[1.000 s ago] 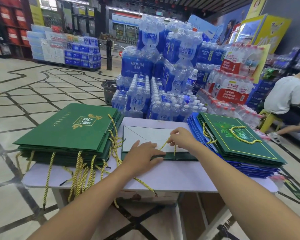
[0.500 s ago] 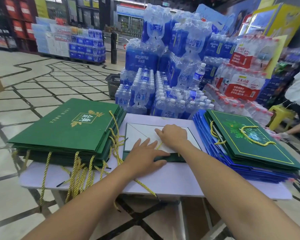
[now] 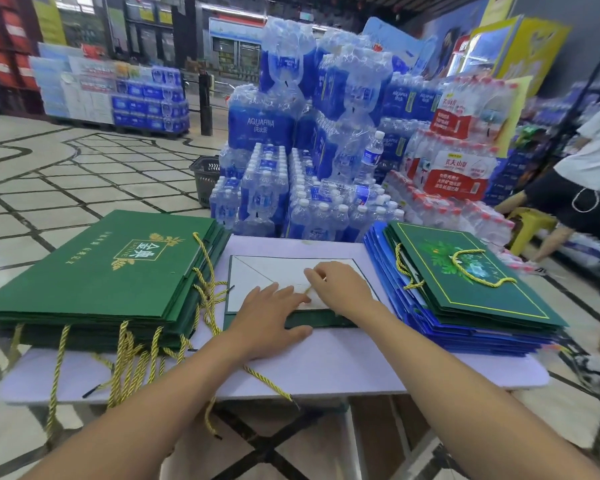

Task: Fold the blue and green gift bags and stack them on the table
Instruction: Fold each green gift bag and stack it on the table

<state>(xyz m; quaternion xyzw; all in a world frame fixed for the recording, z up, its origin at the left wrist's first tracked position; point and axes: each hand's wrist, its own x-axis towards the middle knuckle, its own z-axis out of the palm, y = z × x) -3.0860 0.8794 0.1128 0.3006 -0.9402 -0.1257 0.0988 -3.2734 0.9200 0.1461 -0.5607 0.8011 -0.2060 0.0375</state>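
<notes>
A flattened green gift bag (image 3: 257, 282) lies in the middle of the pale table (image 3: 343, 365), its white folded bottom panel facing up. My left hand (image 3: 267, 318) presses flat on its near edge, fingers spread. My right hand (image 3: 340, 289) rests on the white panel with fingers curled, a gold cord handle (image 3: 309, 289) showing under them. A stack of flat green bags (image 3: 97, 275) with gold cords hanging over the table edge lies on the left. On the right sits a stack of blue bags (image 3: 465, 334) with a green bag (image 3: 471, 275) on top.
Shrink-wrapped packs of water bottles (image 3: 312, 150) rise directly behind the table. A dark shopping basket (image 3: 205, 178) stands on the tiled floor behind. A person in a white top (image 3: 589, 174) and a yellow stool (image 3: 530, 223) are at the right.
My right hand slid left and down onto the white panel, folding the cord handle in. The left hand kept pressing the near edge. The person at the right got up from the stool.
</notes>
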